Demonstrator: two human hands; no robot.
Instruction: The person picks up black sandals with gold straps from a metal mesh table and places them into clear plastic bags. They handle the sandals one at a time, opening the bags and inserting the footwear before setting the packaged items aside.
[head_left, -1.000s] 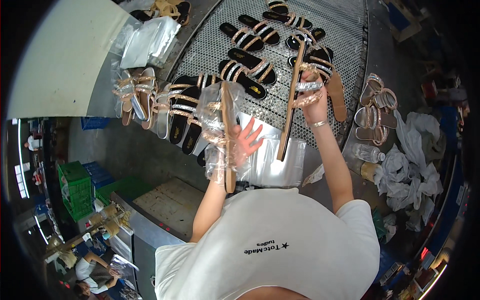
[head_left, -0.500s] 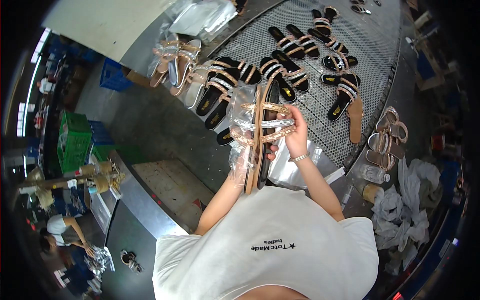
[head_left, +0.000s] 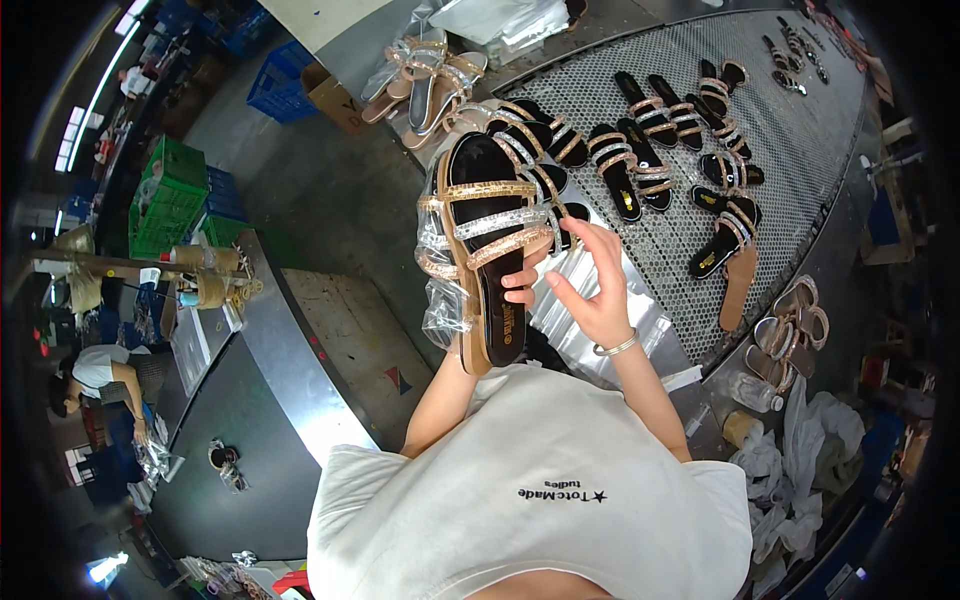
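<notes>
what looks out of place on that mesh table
One sandal near the right edge of the perforated table lies flipped, tan sole up, beside its black upright mate. The other pairs lie strap side up.

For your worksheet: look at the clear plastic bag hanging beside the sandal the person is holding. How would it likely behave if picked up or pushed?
The clear plastic bag crumples and droops beside the sandal, so it is probably floppy and very light. Its glossy film suggests it may slip between fingers. Pushed, it would likely fold rather than slide.
</notes>
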